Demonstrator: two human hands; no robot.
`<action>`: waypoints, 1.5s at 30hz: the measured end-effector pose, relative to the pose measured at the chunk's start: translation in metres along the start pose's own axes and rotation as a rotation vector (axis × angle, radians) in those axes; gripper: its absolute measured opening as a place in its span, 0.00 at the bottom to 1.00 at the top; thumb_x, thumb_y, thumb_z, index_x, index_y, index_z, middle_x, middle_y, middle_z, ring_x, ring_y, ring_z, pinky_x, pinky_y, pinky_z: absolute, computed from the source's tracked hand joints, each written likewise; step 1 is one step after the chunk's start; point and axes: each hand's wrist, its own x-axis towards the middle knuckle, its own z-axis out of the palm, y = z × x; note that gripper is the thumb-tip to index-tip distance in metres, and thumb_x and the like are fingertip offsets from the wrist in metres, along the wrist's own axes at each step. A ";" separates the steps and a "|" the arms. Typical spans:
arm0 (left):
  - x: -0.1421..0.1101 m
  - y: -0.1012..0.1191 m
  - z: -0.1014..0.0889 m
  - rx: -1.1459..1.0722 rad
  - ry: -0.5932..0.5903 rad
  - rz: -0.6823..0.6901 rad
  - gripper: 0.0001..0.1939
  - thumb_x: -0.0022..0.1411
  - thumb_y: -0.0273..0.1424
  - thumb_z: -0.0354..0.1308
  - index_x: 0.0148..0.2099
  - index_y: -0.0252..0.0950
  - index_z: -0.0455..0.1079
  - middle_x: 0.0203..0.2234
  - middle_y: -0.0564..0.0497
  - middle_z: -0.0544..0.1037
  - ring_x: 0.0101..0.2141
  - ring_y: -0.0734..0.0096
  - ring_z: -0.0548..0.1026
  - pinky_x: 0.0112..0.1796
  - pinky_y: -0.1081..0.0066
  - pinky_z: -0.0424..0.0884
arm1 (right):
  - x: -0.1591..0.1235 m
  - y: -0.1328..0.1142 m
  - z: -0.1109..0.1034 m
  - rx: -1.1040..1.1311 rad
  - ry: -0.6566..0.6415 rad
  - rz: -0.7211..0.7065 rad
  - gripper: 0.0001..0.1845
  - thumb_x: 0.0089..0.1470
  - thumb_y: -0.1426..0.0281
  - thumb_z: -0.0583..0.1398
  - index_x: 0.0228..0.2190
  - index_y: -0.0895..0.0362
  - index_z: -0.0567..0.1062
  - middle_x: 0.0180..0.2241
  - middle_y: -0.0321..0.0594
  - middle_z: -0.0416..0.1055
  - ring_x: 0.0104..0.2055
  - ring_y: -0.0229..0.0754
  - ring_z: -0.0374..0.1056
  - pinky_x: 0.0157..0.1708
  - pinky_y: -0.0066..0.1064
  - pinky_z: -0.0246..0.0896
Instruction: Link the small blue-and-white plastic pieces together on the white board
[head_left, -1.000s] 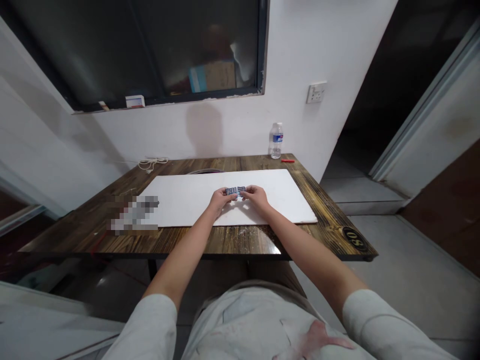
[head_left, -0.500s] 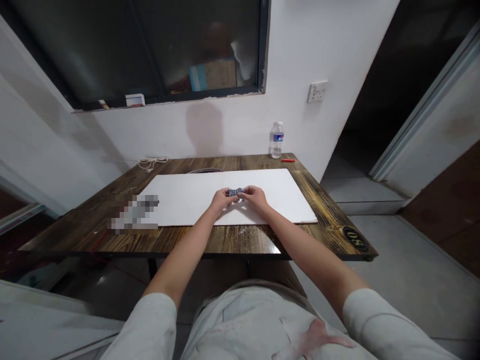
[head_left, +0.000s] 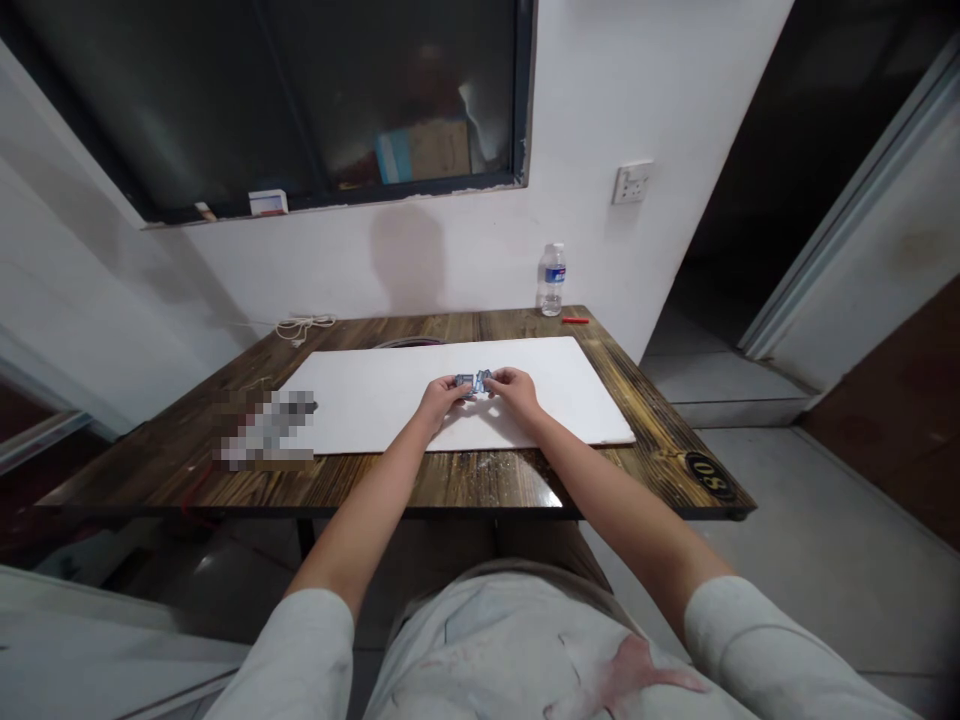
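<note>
A small blue and silver packet (head_left: pixel 472 382) is held up between my hands above the middle of a white board (head_left: pixel 375 420). Its two halves look bent apart at the centre, though its exact kind is too small to tell. My left hand (head_left: pixel 444 400) pinches its left half, and my right hand (head_left: pixel 514 391) pinches its right half. My fingers cover its lower edge. The white board lies on a dark wooden table (head_left: pixel 360 482), and my wrists rest close to the board's near edge.
A plastic water bottle (head_left: pixel 552 280) and a small red stick (head_left: pixel 575 320) stand at the table's far right corner. A white cable (head_left: pixel 304 325) lies at the far left. A pixelated patch (head_left: pixel 266 430) covers part of the table's left side. A wall socket (head_left: pixel 631 183) is above.
The packet has gone from one continuous strip to two halves bent apart at the centre. My hands stay in almost the same place.
</note>
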 end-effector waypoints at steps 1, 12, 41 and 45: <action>0.000 0.001 0.000 -0.008 0.021 -0.004 0.20 0.39 0.37 0.73 0.34 0.31 0.75 0.27 0.47 0.81 0.26 0.71 0.77 0.27 0.75 0.66 | 0.002 0.000 -0.002 0.000 0.019 0.011 0.10 0.42 0.63 0.66 0.24 0.56 0.74 0.19 0.35 0.74 0.23 0.40 0.71 0.27 0.29 0.62; 0.002 0.000 -0.002 -0.005 0.082 -0.029 0.19 0.41 0.36 0.72 0.35 0.32 0.74 0.32 0.43 0.82 0.29 0.70 0.78 0.23 0.77 0.67 | 0.014 -0.006 -0.043 -0.529 0.024 0.018 0.20 0.47 0.74 0.65 0.44 0.55 0.72 0.28 0.36 0.75 0.30 0.41 0.71 0.32 0.30 0.63; -0.009 0.005 0.002 0.143 -0.149 -0.005 0.23 0.40 0.40 0.74 0.37 0.32 0.76 0.27 0.47 0.79 0.27 0.68 0.77 0.24 0.76 0.61 | -0.004 -0.006 0.000 -0.257 -0.105 -0.108 0.13 0.44 0.59 0.65 0.22 0.55 0.74 0.22 0.33 0.71 0.27 0.38 0.64 0.29 0.29 0.55; -0.010 0.006 0.003 0.107 -0.148 -0.014 0.23 0.44 0.42 0.72 0.39 0.31 0.77 0.29 0.44 0.80 0.29 0.67 0.78 0.25 0.75 0.62 | -0.002 -0.008 -0.003 -0.235 -0.078 -0.081 0.11 0.44 0.60 0.65 0.22 0.55 0.75 0.21 0.34 0.72 0.27 0.40 0.67 0.29 0.29 0.58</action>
